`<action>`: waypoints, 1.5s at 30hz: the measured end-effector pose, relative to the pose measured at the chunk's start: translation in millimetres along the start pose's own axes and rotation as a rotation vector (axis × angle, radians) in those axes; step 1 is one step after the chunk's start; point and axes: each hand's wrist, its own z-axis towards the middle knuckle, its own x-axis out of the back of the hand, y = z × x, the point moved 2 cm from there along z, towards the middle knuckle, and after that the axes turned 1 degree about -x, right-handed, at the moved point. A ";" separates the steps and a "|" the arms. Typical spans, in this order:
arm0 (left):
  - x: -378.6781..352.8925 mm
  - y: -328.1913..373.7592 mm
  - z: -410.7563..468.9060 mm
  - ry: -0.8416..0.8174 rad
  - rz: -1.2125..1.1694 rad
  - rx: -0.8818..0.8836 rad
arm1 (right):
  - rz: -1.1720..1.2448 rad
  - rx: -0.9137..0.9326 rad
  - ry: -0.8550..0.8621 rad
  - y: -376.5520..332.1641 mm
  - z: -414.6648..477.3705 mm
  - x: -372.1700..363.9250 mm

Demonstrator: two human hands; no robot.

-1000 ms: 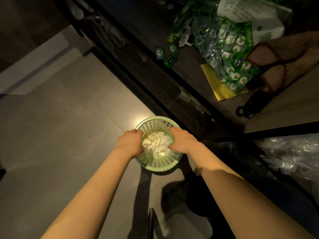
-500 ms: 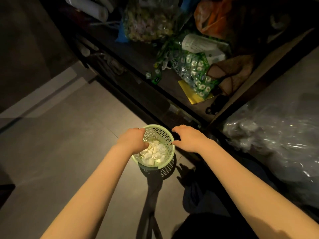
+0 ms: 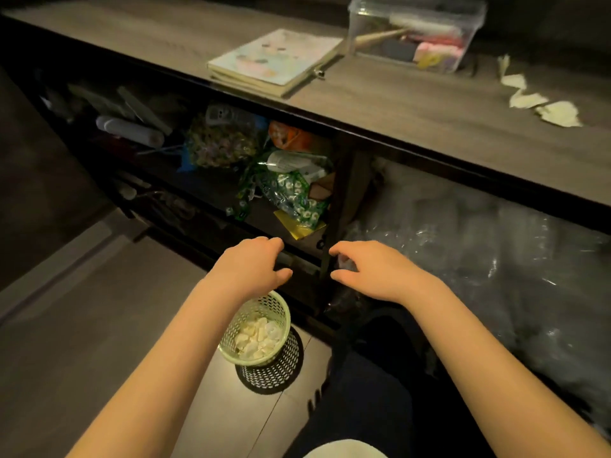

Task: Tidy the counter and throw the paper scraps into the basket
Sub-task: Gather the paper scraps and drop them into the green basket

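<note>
My left hand (image 3: 249, 269) and right hand (image 3: 370, 272) hang open, empty, above the basket (image 3: 256, 337) — next I reach for the scraps (image 3: 542, 104) on the counter (image 3: 413, 107).

Matt wood-grain counter (image 3: 413, 104), perforated plastic basket (image 3: 277, 312), crumpled paper scraps (image 3: 558, 114)

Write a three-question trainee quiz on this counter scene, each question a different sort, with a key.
1. True or false: the left hand is holding the basket.
2. Where are paper scraps yet to be binned? A) on the floor B) on the counter, far right C) on the books
3. Fill in: the basket stands on the ____.

Key: 1 false, both it and the right hand are empty above the basket. 2 B. 3 floor.
</note>
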 end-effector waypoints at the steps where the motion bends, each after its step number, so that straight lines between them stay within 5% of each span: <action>1: 9.8 11.1 -1.8 0.032 0.003 -0.032 | 0.000 -0.003 0.049 3.0 -13.4 10.8; 15: 113.5 194.2 -1.9 0.229 -0.101 -0.489 | 0.131 -0.228 0.692 82.4 -176.7 127.0; 24: 145.3 302.2 52.7 0.249 -0.035 -0.645 | 0.086 -0.400 0.863 173.4 -206.1 169.2; 34: 135.8 356.4 165.4 0.249 0.134 -0.464 | 0.035 -0.706 0.705 308.7 -175.4 213.3; 45: 119.5 356.7 182.3 0.395 -0.078 -0.512 | 0.139 -0.913 0.515 359.1 -123.9 228.6</action>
